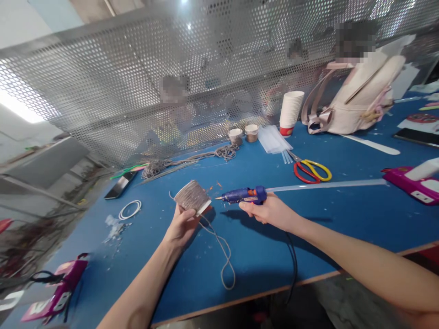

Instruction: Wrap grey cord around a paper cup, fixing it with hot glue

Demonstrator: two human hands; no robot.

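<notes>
My left hand [181, 225] is closed around a paper cup wrapped in grey cord [192, 197], which lies tilted on its side with a white rim facing right. A loose tail of the cord [224, 260] hangs from it and loops over the blue table. In my right hand [265, 209] is a blue hot glue gun [242, 195], its nozzle pointing left, close to the cup's rim but apart from it. A long clear glue stick [325, 185] sticks out of the gun's back. The gun's black cable [293, 262] drops over the table edge.
Behind lie bundled grey cord [156, 169], two small cord-wrapped cups [251, 134], stacked paper cups [291, 112], scissors [312, 171] and a pale backpack [356, 100]. Magenta power strips [63, 290] sit at both sides. A phone [120, 185] lies left; a perforated metal screen [137, 82] borders the table.
</notes>
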